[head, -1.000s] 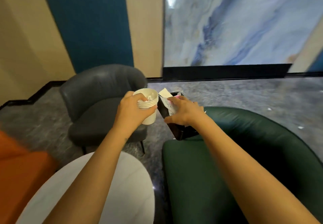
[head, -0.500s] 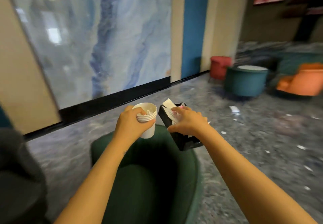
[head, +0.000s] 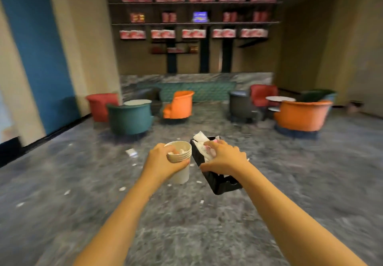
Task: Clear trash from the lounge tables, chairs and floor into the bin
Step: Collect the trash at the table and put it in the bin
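Mid-lounge, my left grip (head: 163,162) wraps the paper cup stack (head: 182,174), surely light and crushable; my right grip (head: 224,159) pins flyaway wrappers (head: 200,139) onto a stiff-looking black tray (head: 219,184), both near, over the floor (head: 83,182).

I have only 1 view, from the wide-angle camera on my head. It faces forward and a little down across the lounge. My 2 forearms enter from the bottom edge. Nearest the lens, at mid-frame, are my left hand (head: 163,162) holding a stack of paper cups (head: 182,174) and my right hand (head: 224,159) gripping a black box (head: 219,183). Past them the floor (head: 207,234) runs to the far chairs (head: 180,106) and wall shelves (head: 194,24), all blurred.
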`<state>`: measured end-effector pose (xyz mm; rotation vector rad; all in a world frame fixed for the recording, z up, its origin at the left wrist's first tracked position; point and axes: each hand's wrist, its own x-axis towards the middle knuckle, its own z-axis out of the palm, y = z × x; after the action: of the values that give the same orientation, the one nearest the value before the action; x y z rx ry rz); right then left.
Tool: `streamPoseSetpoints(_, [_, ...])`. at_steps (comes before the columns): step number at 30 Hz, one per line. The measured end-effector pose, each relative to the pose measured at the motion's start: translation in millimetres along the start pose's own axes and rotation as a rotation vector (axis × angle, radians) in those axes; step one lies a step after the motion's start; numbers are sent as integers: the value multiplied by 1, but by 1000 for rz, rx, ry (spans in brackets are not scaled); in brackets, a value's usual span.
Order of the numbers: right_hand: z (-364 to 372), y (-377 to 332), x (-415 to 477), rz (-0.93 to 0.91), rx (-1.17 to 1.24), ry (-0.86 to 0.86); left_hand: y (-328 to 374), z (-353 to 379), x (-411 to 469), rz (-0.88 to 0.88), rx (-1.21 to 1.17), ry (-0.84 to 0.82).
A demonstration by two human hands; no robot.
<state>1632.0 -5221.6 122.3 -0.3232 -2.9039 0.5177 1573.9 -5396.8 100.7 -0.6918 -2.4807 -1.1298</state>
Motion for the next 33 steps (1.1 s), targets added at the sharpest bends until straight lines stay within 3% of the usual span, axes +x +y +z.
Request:
streamPoseSetpoints(9, [-80, 246, 27, 462, -71, 160, 132, 254, 116, 199, -286, -351])
streamPoseSetpoints(15, [-129, 390, 82, 673, -138, 223, 215, 406, 205, 320, -413, -466])
streamPoseSetpoints(26, [-201, 634, 181, 929, -111, 297, 368, 659, 338, 393, -432, -656])
streamPoseSetpoints(33, [-250, 820, 271, 951, -115, 349, 482, 842, 425, 394, -471, -675])
